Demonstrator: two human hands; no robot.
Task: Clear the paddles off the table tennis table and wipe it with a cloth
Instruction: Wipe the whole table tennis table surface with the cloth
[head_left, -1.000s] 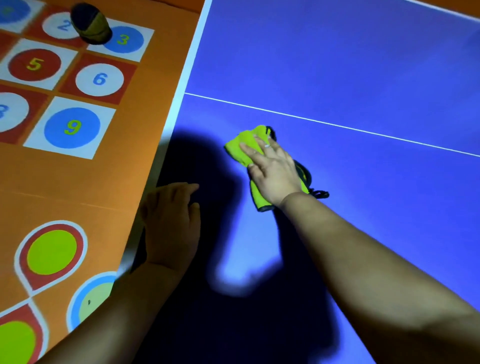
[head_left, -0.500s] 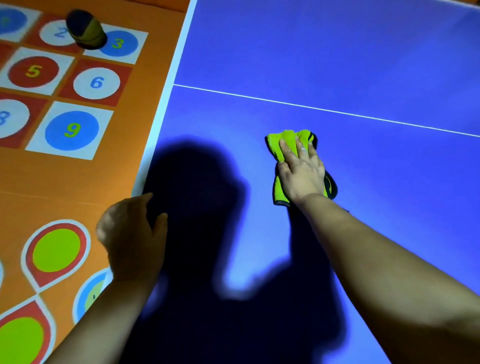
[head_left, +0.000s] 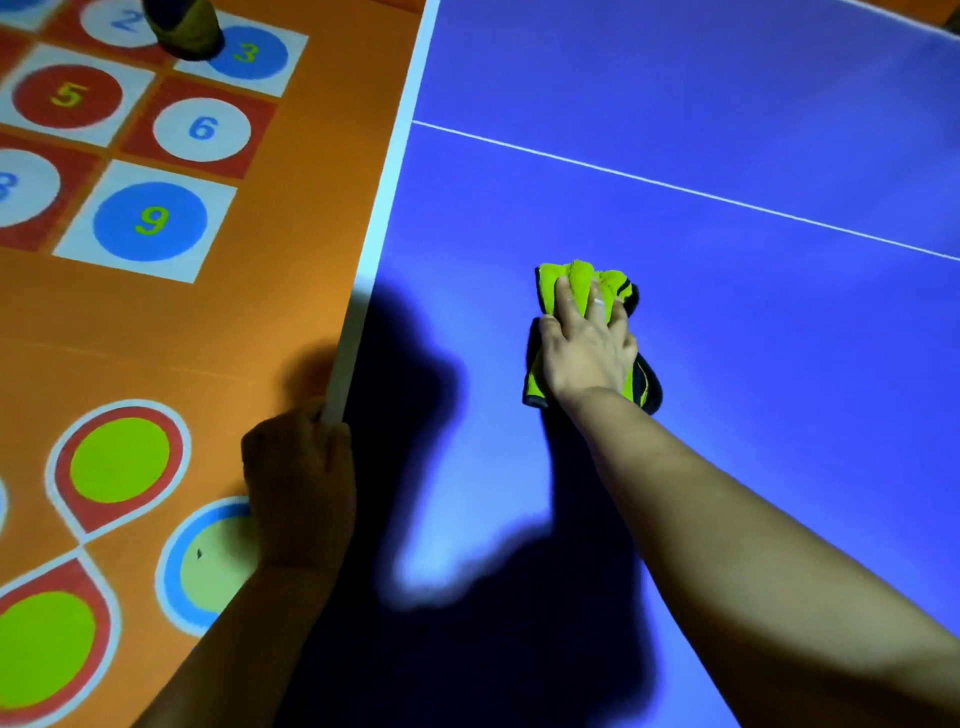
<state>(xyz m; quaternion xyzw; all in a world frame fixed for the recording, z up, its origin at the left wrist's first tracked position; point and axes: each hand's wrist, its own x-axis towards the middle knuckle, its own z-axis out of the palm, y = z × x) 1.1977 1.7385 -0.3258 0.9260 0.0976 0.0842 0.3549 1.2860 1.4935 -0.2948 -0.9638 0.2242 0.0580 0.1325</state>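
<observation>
The right hand (head_left: 587, 353) lies on a bunched-up yellow-green cloth with dark trim (head_left: 569, 275) and presses it down on the big blue counter (head_left: 753, 389). Its grip is apart, with the fingers straight on top of the cloth. The cloth sits well in from the side, a little below the thin white line (head_left: 675, 189). The left hand (head_left: 298, 478) holds the counter at its white side edge (head_left: 384, 208), with its grip curled over that edge. Beside the counter lies an orange floor mat with numbered circles (head_left: 234, 322). A dark shadow (head_left: 415, 389) falls on the counter between the arms.
</observation>
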